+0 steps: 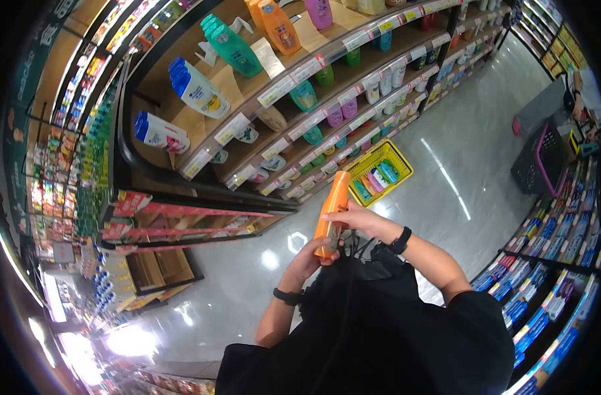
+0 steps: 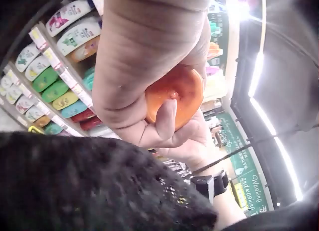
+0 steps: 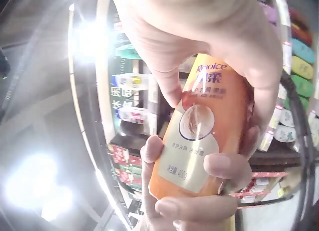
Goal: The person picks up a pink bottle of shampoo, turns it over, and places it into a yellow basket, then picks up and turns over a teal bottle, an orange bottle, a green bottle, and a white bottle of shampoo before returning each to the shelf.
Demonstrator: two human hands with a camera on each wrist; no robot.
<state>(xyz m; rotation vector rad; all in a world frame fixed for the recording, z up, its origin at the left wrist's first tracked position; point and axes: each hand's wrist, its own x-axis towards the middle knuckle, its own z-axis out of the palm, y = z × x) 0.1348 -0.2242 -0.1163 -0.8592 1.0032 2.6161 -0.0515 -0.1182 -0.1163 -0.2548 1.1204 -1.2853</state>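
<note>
In the right wrist view, we lose the upper end of the orange bottle (image 3: 199, 136) behind the right hand (image 3: 209, 29) and its lower front partly behind the left hand (image 3: 202, 208). Beyond both hands, bottles (image 1: 377, 178) in the yellow basket (image 1: 391, 189) have lettering too small to read.

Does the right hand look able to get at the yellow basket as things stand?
Probably not right away: the right hand grips the orange bottle, and the yellow basket stands lower, on the floor.
</note>
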